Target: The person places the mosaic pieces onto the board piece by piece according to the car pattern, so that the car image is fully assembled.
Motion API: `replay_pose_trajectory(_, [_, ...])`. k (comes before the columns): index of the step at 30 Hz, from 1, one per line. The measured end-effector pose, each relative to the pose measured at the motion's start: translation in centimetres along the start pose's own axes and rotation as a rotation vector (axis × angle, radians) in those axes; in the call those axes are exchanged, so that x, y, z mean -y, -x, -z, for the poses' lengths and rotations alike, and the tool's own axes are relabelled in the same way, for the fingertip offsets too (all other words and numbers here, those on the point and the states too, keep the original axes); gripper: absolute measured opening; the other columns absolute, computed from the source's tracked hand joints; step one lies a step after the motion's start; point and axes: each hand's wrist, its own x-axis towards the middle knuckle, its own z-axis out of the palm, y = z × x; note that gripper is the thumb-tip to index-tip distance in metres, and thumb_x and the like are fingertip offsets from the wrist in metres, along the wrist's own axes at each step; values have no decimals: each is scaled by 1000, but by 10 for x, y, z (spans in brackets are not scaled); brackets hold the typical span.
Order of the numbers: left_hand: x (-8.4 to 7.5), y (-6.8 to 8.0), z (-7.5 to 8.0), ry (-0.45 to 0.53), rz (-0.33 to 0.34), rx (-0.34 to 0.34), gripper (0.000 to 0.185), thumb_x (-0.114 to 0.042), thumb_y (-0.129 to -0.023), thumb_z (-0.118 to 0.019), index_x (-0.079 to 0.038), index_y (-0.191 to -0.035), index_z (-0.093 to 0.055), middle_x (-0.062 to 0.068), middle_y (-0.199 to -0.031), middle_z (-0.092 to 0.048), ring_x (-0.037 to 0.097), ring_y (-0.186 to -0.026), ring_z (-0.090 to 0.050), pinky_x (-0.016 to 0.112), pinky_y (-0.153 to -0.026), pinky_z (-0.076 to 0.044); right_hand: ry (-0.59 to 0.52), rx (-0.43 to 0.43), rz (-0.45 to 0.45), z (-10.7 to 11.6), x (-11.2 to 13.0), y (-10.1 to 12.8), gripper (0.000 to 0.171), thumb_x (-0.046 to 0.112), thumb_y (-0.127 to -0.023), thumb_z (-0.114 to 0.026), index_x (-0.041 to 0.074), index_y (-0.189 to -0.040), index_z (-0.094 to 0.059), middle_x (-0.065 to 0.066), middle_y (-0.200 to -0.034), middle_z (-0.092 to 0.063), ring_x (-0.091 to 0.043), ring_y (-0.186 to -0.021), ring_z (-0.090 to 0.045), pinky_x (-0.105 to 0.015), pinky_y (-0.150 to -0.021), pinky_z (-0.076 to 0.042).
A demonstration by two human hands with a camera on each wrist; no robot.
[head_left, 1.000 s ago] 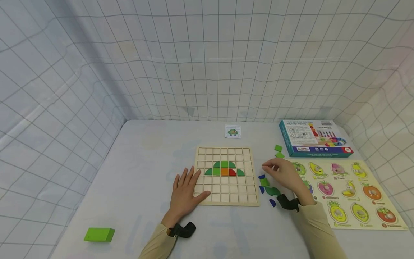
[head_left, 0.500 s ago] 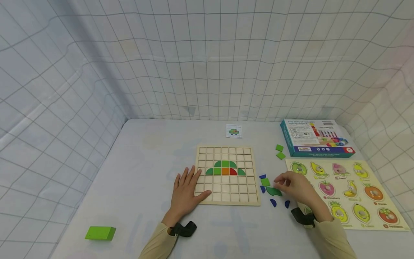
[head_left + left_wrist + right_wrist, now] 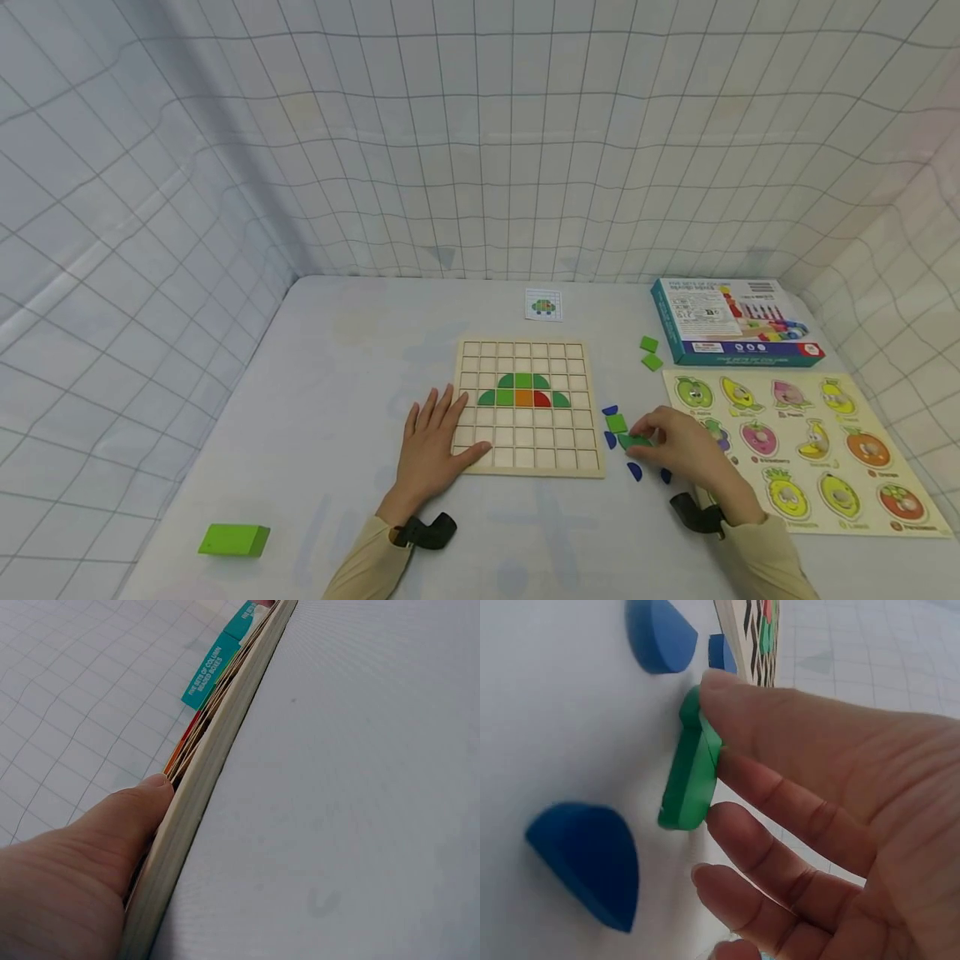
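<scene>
Left hand spread wide, right hand pinching green pieces!
At left, splayed fingers rest on the grid board: a shove there might skew it, jolting the inlaid shapes. Just right of it, blue half-rounds and a green square crowd the tabletop; a careless sweep could scatter them. Further right, those green pieces: a thumb-and-finger hold that light may let one slip.

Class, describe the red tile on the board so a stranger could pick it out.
Find the board the left hand touches. In its lower row of tiles, look just right of the orange tile. The red tile is the only red one on the board.
</scene>
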Motion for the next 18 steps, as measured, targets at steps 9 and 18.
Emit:
replay_pose_trajectory(9, [1,0,-3,0,-11,-30,83,-64,-79,-56,-19,-145,-34,8,-151,-27,30,-141,-16,52,-110,-10,10,-11,0,-3,4,1,18,22,-74,-78,15,-88,-69,3,-77,-53,-12,-67,-44,-23,-55,-37])
replay_pose_trajectory(18, [1,0,-2,5,8,1,84,-65,-80,-54,-20,-146,-31,7,-152,-23,28,-142,-13,51,-111,-7,-68,-2,-38,-6,7,3,17,19,-76,-76,15,-85,-63,1,-75,-53,-14,-65,-45,-24,-52,-37])
